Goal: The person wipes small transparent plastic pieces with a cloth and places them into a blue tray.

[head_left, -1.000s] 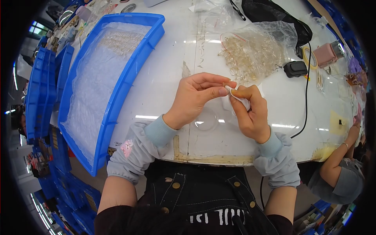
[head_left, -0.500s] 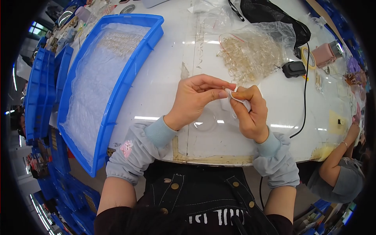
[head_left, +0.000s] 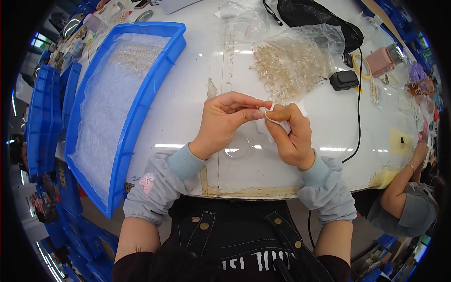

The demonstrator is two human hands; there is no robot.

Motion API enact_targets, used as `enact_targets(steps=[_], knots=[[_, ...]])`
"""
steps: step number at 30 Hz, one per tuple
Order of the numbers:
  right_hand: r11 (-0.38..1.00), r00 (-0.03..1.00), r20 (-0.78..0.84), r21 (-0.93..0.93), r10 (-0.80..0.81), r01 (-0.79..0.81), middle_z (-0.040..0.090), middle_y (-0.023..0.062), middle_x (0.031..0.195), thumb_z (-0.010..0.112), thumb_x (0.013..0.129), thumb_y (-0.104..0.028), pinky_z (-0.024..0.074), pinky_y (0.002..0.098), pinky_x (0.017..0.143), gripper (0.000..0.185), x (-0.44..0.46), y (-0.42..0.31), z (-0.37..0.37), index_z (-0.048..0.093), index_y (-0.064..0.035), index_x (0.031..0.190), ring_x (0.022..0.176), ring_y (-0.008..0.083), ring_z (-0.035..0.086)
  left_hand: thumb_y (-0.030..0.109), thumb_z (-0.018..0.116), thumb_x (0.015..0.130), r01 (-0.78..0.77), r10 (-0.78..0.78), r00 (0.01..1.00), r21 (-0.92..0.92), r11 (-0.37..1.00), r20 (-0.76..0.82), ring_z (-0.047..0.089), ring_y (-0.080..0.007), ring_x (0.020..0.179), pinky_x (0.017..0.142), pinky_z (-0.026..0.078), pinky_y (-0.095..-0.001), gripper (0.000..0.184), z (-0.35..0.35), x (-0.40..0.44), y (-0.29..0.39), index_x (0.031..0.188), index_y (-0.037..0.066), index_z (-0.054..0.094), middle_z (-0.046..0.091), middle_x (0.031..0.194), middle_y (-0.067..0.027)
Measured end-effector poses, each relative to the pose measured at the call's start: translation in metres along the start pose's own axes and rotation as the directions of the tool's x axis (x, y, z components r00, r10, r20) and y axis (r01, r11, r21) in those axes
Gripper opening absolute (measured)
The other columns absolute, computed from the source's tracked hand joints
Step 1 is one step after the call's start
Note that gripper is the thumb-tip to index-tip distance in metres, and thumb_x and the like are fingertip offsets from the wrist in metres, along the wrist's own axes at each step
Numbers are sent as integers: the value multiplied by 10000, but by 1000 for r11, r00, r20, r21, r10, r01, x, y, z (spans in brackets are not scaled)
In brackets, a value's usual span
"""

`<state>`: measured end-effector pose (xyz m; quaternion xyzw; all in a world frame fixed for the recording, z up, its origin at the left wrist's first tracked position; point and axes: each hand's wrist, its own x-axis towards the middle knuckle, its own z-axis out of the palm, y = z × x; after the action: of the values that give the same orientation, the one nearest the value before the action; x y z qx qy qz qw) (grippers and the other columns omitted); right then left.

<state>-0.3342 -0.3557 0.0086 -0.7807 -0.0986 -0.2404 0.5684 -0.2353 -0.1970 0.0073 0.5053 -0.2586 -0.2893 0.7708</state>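
Both of my hands meet over the white table (head_left: 188,122), fingertips touching. My right hand (head_left: 292,136) is closed round a white cloth (head_left: 281,126), bunched between thumb and fingers. My left hand (head_left: 224,121) pinches thumb and fingers together against the cloth's edge; whatever small piece sits in that pinch is hidden. Just beyond the hands lies a clear plastic bag (head_left: 324,35) with a heap of small clear, yellowish pieces (head_left: 286,68) spilling from its mouth. A clear round dish (head_left: 238,146) stands below my hands on the table.
At left is a blue tray (head_left: 123,141) lined with plastic film, holding rows of small clear pieces (head_left: 136,57). A black box-shaped device (head_left: 344,81), a black cable (head_left: 360,117), a tape roll (head_left: 361,65) and a pink case (head_left: 379,62) lie right. A co-worker's arm (head_left: 399,188) rests at the right edge.
The whole view has shifted slightly, so the table things appear a little further left. My hands keep nearly the same pose, fingertips together at the white cloth.
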Motion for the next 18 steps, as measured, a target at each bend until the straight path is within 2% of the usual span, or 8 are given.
enact_targets(steps=[3,6,9,12,18], knots=[[1000,1000,-7,17,-18,18,609,128,744,594,853,71,445,301,557,128,-1,1,3,565,13,963,592,206,596,-101,625,876,26,-26,1000,4,1000,7,672,-252,1055,916,566,-348,162,0,-1,1,1025,-39,633,690,1100,-216],[994,999,5,-102,-36,37,594,116,711,592,850,79,428,301,544,133,-1,0,-2,566,11,961,581,195,577,-105,621,876,13,-13,1000,16,1000,-8,669,-254,1063,923,562,-355,171,-1,-1,1,1031,-33,627,685,1108,-223],[996,999,-45,-87,13,-17,570,104,671,592,827,90,406,304,512,136,-4,3,-4,571,13,937,535,191,538,-100,626,875,3,-3,1000,7,1000,-29,673,-244,1045,922,561,-349,173,-3,1,2,1034,-33,628,686,1106,-221],[999,996,-89,-34,-23,20,550,100,655,585,819,95,386,303,496,129,-2,-1,6,569,15,919,517,186,514,-93,632,877,16,-16,1000,-13,1000,-11,674,-235,1037,924,556,-350,172,0,0,2,1037,-30,629,688,1106,-219],[996,1000,-6,-90,-25,24,557,107,685,589,844,92,395,297,528,126,-3,2,-6,565,16,942,563,185,538,-86,626,884,-6,6,1000,8,1000,-5,672,-233,1048,917,557,-351,166,-3,1,2,1039,-23,632,687,1112,-218]])
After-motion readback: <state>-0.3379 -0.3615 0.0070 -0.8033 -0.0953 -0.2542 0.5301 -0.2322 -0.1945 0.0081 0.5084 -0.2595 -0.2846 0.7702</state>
